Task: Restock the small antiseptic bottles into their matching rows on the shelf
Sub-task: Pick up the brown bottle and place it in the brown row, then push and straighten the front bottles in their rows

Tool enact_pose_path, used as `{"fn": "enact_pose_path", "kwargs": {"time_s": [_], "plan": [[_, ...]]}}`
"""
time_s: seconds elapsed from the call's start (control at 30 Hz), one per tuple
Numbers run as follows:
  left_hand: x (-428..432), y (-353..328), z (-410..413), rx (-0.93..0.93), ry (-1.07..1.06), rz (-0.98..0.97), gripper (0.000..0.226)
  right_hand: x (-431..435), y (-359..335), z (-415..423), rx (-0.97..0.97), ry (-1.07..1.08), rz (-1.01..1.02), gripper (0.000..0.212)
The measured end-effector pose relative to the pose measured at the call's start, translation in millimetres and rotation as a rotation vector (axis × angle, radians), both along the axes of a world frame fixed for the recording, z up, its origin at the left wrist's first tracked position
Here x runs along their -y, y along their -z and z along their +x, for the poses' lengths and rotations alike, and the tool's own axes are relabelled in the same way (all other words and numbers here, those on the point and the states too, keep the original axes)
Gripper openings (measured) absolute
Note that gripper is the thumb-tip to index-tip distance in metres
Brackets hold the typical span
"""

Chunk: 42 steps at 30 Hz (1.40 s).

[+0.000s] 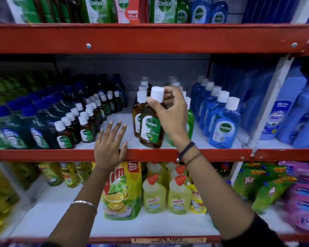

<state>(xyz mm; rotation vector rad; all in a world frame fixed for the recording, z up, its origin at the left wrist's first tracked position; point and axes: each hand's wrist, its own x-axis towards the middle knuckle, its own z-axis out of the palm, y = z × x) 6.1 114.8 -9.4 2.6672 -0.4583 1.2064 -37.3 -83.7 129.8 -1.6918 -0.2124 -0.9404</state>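
My right hand point(171, 111) grips a brown antiseptic bottle point(150, 129) with a white cap by its neck, tilted at the front of the middle shelf point(212, 155). It stands in front of a row of like brown bottles point(137, 113). My left hand point(109, 145) rests flat and open on the shelf's red front edge, fingers spread over a bare white patch. Two rows of small brown bottles point(78, 122) run back to the left of that hand. A green bottle row point(190, 122) hides partly behind my right hand.
Blue bottles point(221, 122) line the right of the middle shelf, with dark green-blue packs point(25, 129) at left. Above is a shelf of larger bottles point(164, 9). Below stand yellow cleaner bottles point(153, 195) and a green pouch point(121, 191).
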Motion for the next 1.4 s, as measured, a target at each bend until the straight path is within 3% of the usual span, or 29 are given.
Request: {"fn": "enact_pose_path", "kwargs": {"time_s": [0.47,0.6,0.67,0.73,0.97,1.17,1.27,1.4], "plan": [[1,2,2,0.073,0.067,-0.02,0.05,-25,42,38,-0.076,0.04,-0.107,0.043],[15,-7,-8,-0.048,0.158,-0.273,0.05,-22,61,23,-0.102,-0.031,-0.086,0.051],[27,-19,-22,-0.19,0.249,-0.508,0.052,-23,80,9,-0.175,-0.043,-0.059,0.063],[40,-26,-33,-0.354,0.324,-0.618,0.059,-29,96,-3,-0.249,-0.068,-0.032,0.069],[55,-31,-42,-0.543,0.401,-0.792,0.078,-28,93,-8,-0.309,-0.157,0.051,0.045],[51,-38,-40,-0.558,0.322,-0.88,0.067,-36,98,10,-0.339,-0.236,0.12,0.063],[48,-36,-38,-0.569,0.312,-0.861,0.075,-37,97,13,-0.354,-0.236,0.177,0.071],[44,-34,-40,-0.571,0.334,-0.86,0.082,-35,90,12,-0.359,-0.241,0.199,0.064]]}}
